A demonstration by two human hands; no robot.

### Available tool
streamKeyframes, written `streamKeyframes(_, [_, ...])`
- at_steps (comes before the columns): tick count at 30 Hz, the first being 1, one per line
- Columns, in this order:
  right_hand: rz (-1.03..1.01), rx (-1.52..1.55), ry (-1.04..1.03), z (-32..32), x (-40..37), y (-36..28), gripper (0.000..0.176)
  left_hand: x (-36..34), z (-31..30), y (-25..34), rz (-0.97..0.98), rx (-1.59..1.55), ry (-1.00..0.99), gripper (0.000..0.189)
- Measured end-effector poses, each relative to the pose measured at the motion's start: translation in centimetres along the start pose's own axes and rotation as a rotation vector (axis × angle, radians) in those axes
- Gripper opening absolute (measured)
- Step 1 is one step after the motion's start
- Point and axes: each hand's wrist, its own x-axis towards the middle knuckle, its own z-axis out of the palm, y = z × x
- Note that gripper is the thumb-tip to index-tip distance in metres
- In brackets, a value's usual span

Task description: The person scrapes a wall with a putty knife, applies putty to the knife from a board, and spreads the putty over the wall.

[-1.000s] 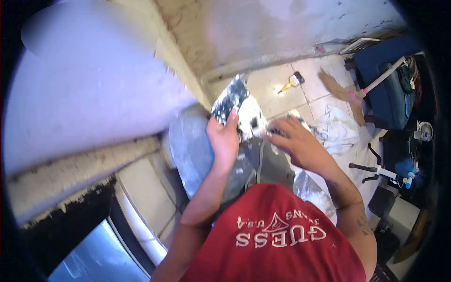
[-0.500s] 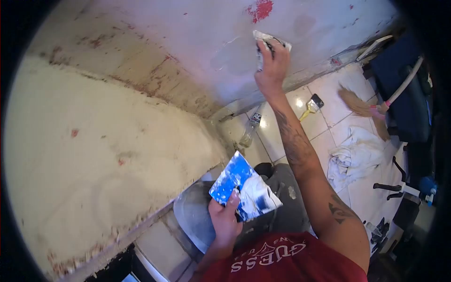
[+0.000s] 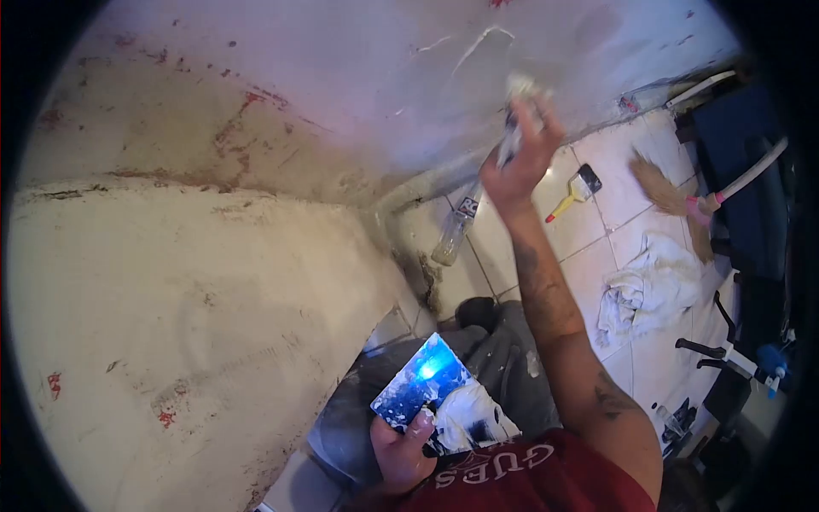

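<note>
My left hand (image 3: 404, 450) grips a blue square plate (image 3: 418, 384) by its lower edge, thumb on top. A mound of white paste (image 3: 467, 418) covers the plate's right part. Up against the wall side, my right hand (image 3: 527, 158) is closed round a paste-smeared scraper (image 3: 510, 136), blurred by motion and partly hidden by the fingers. It is near the lower wall (image 3: 375, 77), which bears thin white ridges of paste and red patches.
On the tiled floor lie a clear bottle (image 3: 452, 235), a yellow-handled brush (image 3: 573, 192), a straw broom (image 3: 661, 183) and a crumpled white cloth (image 3: 648, 286). A pale slanted surface (image 3: 188, 299) fills the left side. Dark furniture (image 3: 742, 196) stands at the right.
My right hand has come away from its earlier spot on the wall, down and to the right, with the scraper. The plate in my left hand sits lower. The view has shifted.
</note>
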Motion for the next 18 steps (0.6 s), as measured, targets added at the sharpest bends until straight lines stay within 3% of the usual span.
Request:
streamKeyframes(5, [-0.098,-0.115,-0.009,2.4,5.9,-1.4,0.062,0.3,-0.2,0.5,-0.055,0.029,-0.034,0.029])
streamKeyframes(11, [-0.053,-0.171,0.063,8.8,-4.0,-3.4,0.045,0.4,0.0,0.4,-0.008,-0.044,-0.056,0.032])
streamKeyframes(16, [-0.025,-0.048,-0.394,6.7,-10.5,-7.3,0.052,0.4,0.4,1.0,-0.051,-0.105,-0.097,0.033])
streamKeyframes(18, [0.079,0.006,-0.23,5.0,-8.9,-8.0,0.054,0.0,-0.2,0.6,-0.037,-0.063,-0.07,0.033])
